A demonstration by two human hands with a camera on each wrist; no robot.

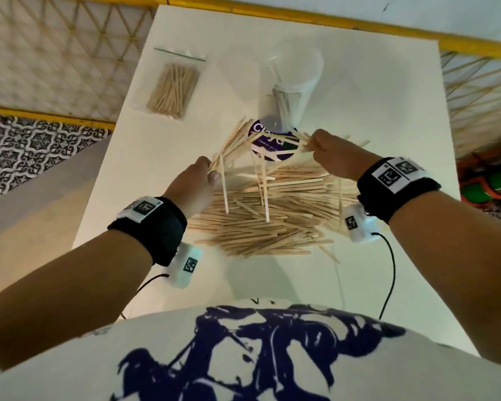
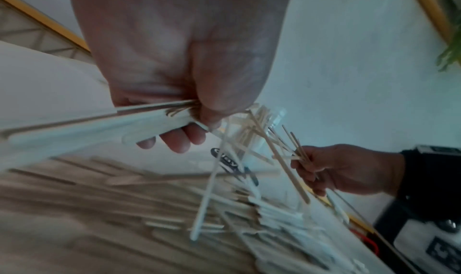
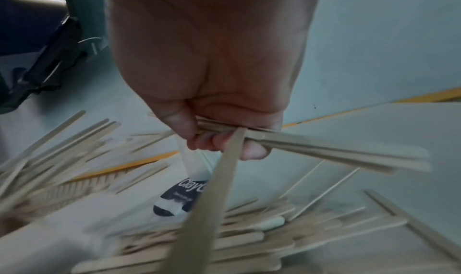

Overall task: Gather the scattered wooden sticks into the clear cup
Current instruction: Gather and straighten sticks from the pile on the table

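Observation:
A big heap of flat wooden sticks (image 1: 272, 215) lies in the middle of the white table (image 1: 388, 111). My left hand (image 1: 197, 180) grips a fanned bundle of sticks (image 1: 232, 143) raised above the heap; in the left wrist view the bundle (image 2: 99, 124) is clamped between thumb and fingers. My right hand (image 1: 327, 151) grips another bundle (image 3: 324, 150). A few loose sticks (image 1: 224, 186) hang or fall between the hands. The clear cup (image 1: 292, 91) stands just beyond both hands, with a few sticks inside.
A purple round label (image 1: 272, 140) lies on the table in front of the cup, partly under sticks. A clear zip bag of sticks (image 1: 174, 85) lies at the far left. The table's edges are near on the left and right, with a yellow rail (image 1: 359, 24) behind.

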